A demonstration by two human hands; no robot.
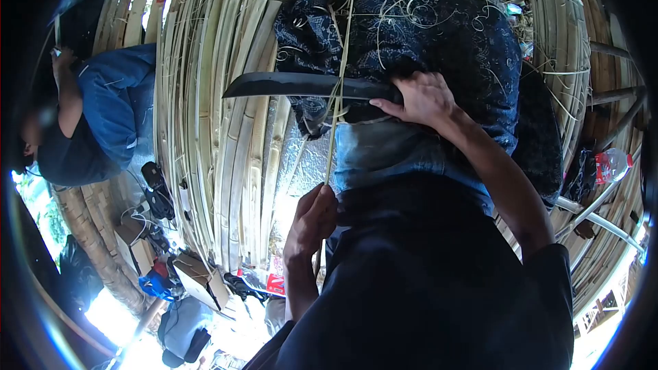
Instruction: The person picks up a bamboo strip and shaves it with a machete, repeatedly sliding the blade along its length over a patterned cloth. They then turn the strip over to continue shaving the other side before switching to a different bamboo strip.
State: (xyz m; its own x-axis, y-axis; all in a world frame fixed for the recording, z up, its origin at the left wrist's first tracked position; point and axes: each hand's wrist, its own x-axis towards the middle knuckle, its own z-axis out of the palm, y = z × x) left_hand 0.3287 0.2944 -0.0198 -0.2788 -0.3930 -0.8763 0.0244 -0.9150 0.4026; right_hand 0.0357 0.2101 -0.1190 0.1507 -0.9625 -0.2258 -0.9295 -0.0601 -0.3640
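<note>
A long dark blade lies across the view above my lap, its tip toward the left. My right hand is closed around its handle, with the thumb stretched along the near side. Thin bamboo strips run from the top of the view down across the blade. My left hand pinches their lower part, below the blade. Beneath the blade is a dark patterned cloth spread over my legs, with thin shavings scattered on it.
Long split bamboo slats cover the floor on the left. Beyond them sits another person in blue trousers. Cardboard boxes and a grey bag are at the lower left. A plastic bottle lies at the right.
</note>
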